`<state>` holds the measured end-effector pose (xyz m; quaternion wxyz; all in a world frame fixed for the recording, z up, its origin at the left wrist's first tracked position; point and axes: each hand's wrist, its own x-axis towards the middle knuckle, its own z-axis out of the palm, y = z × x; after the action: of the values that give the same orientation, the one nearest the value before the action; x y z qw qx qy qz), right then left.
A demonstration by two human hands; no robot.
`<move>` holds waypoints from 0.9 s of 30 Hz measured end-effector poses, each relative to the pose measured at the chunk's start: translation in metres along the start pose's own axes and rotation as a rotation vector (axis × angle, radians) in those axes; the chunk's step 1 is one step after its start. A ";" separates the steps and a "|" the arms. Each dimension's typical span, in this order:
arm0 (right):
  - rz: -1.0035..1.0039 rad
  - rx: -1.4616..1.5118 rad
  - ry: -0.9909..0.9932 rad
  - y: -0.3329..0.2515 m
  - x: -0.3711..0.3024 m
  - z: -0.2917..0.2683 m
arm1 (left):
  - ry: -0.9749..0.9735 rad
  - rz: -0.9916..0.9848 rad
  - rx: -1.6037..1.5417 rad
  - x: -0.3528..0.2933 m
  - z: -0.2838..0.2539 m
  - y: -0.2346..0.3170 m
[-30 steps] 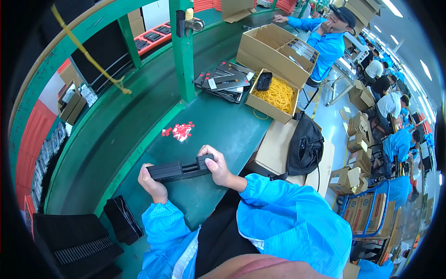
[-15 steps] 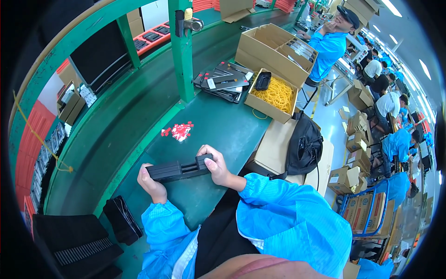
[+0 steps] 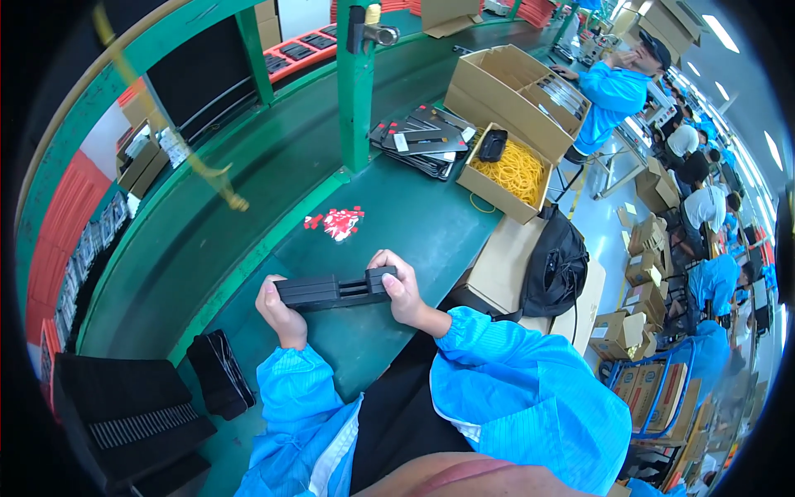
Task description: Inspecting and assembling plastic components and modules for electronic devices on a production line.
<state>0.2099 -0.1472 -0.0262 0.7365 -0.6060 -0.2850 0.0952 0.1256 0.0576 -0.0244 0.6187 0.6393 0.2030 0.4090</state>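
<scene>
Black block point(image 3: 321, 291) is up in both hands over the near part of the green table point(image 3: 406, 224), lengthwise across it, right end toward the table's right edge. Can't tell if its underside touches the table.

Handling, my read: light to moderate, stiff, probably plastic, matt so not very slippery. Long solid section on the left, short chunk on the right, thin bars with gaps between. Those bars look like the weak spot: don't squeeze or twist there. Take hold at the two solid ends, as here. One piece or several stacked, can't tell; if stacked, layers could slide, so keep pressure even.

Left hand point(image 3: 284, 317): fingers point(image 3: 272, 290) curled round the left end, gap about the block's thickness, grasping. Far side of that grip is hidden.

Right hand point(image 3: 406, 293): thumb on the near face of the short chunk, index over its top, a pinch spread only as far as the chunk. Neither hand is released. Force can't be judged.

Around: red-white bits point(image 3: 339, 223) loose beyond the block, nearer the table's left edge. Black pouches point(image 3: 222, 374) near the table's near left corner, left of the left hand. Grey plates point(image 3: 424, 142) piled toward the far end, yellow bands point(image 3: 515, 172) boxed just beside them at the right edge.
</scene>
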 end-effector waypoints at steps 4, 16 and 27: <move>0.000 0.000 0.009 -0.002 -0.002 0.000 | -0.014 0.005 0.006 0.000 -0.002 0.001; 0.055 0.163 -0.352 -0.035 0.016 -0.008 | -0.080 -0.027 0.017 0.005 -0.021 -0.017; 0.429 0.527 0.295 -0.100 -0.077 -0.117 | -0.067 -0.299 -0.894 0.023 -0.038 -0.022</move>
<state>0.1893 -0.3073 0.0334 0.8636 -0.4489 -0.0079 0.2292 0.1150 0.1027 -0.0433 0.8917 0.2869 0.0768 0.3417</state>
